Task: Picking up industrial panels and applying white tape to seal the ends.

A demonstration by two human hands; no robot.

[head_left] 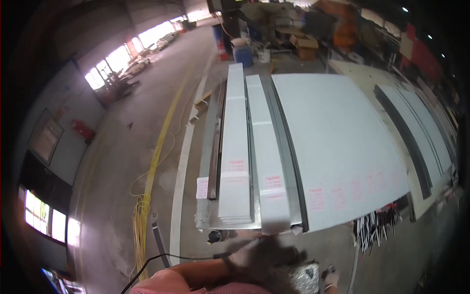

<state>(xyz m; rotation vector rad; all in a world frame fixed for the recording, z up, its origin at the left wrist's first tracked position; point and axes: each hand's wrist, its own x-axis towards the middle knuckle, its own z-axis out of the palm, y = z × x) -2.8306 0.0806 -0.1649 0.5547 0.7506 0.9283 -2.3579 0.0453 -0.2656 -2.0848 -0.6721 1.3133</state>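
Note:
My left forearm reaches in from the lower edge, and my left hand (pixel 242 256) is just off the near end of the table, its fingers smeared by motion. Beside it is a blurred dark shape (pixel 276 252) whose kind I cannot make out. A black cord (pixel 181 257) runs from the lower left toward this hand. Low on the right, my right hand (pixel 332 279) looks closed around something small and dark. Between the hands lies a crinkled silvery bundle (pixel 304 279). Ahead are two long pale strips, the left strip (pixel 235 132) stacked and the right strip (pixel 267 147) next to it.
A broad pale sheet (pixel 338 137) with red print covers the table's right part. Farther right are dark-edged panels (pixel 416 132). Thin offcuts (pixel 377 228) hang below the sheet. On the floor at left are a coiled yellowish hose (pixel 143 203) and a yellow line (pixel 164 132).

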